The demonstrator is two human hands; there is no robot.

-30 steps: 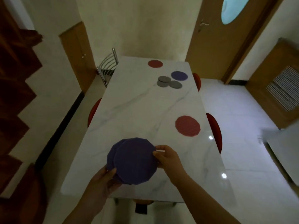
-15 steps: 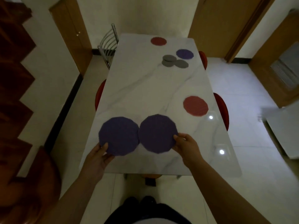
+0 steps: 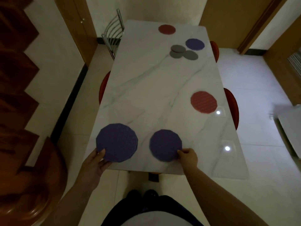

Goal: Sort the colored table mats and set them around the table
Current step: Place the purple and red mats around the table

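1. Two purple mats sit at the near end of the marble table (image 3: 146, 88), one in each of your hands, with a clear gap of bare tabletop between them
2. Your left hand (image 3: 94, 162) pinches the near-left rim of the left purple mat (image 3: 117, 142): thumb on top, fingers curled under the edge. That mat overhangs the table's left edge a little
3. Your right hand (image 3: 189, 156) pinches the near-right rim of the right purple mat (image 3: 165, 145), fingertips closed on its edge. You cannot tell from this view whether either mat lies flat on the surface or is lifted just off it
4. A red mat (image 3: 203, 101) lies flat near the right edge, about midway down the table, well apart from both held mats
5. At the far end: a second red mat (image 3: 167, 29) near the far edge, and a third purple mat (image 3: 195, 44) near the right edge
6. Three grey mats (image 3: 183, 53) lie in an overlapping cluster, just near-left of that far purple mat
7. A metal-backed chair (image 3: 114, 31) stands at the far-left corner. Red chair seats (image 3: 232, 105) show past the table's right edge and its left edge
8. Two bright ceiling-light reflections show on the glossy tabletop at near right
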